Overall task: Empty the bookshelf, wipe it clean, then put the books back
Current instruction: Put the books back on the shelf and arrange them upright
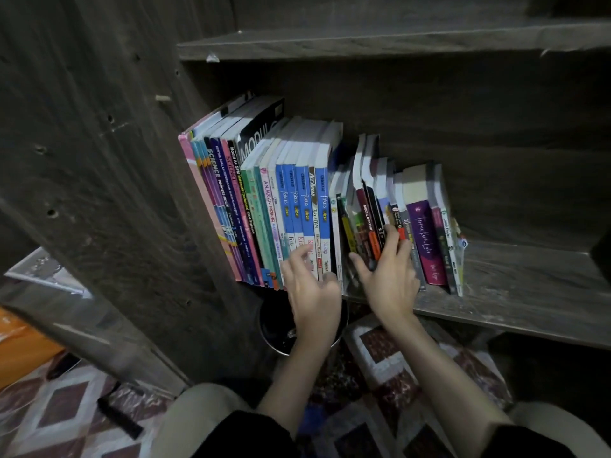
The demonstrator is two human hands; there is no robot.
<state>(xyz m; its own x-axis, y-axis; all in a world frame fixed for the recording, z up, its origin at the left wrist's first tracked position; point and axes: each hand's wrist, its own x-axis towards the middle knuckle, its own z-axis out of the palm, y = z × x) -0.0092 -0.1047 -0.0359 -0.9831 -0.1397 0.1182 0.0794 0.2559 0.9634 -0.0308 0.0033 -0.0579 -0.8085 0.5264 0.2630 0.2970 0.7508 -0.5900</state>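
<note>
As I kneel on the patterned mat [380, 358], both arms reach straight ahead and slightly up, past a dark round pot [274, 325] on the floor under my left wrist. My left hand [314, 299] lies against the foot of the blue books [305, 193], fingers loosely bent and spread on the spines, gripping nothing that I can see. My right hand [390, 279] is the one doing the work: thumb on one side, fingers curled round the other, it pinches a bundle of thin books [367, 206] that lean left.

The books stand directly in front of my hands, spines toward me, long axes upright, so I judge they must come out toward my knees. The shelf [529, 292] is not yet emptied. Glossy, bright paperback spines fill its left half, ending at a thick purple book [421, 233] and a few slim ones beyond my right hand. The board is rough, grey-brown wood grain, dusty where bare. Behind, the back panel and upper board [363, 41] are the same dull wood.
</note>
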